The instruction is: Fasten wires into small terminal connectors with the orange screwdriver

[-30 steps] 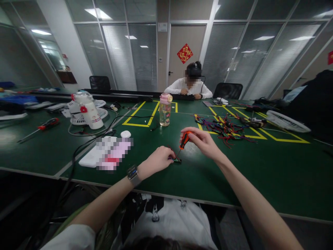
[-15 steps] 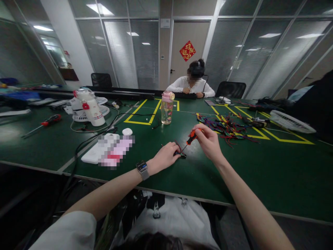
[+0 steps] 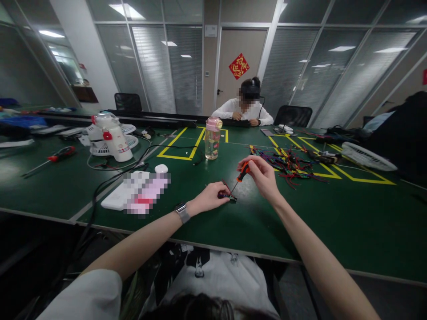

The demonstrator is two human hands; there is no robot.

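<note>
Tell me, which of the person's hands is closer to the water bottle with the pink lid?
Right. The right hand, holding the small screwdriver, sits just right of and in front of the bottle; the left hand rests nearer the person, on the small circuit board.

Two screwdrivers [image 3: 243, 172] [image 3: 60, 154], two fans [image 3: 111, 135] [image 3: 367, 156], one bottle [image 3: 212, 138], one wire pile [image 3: 288, 162]

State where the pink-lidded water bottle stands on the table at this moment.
In the head view the water bottle stands upright left of centre, beside the yellow-taped rectangle, beyond the right hand holding the screwdriver.
</note>
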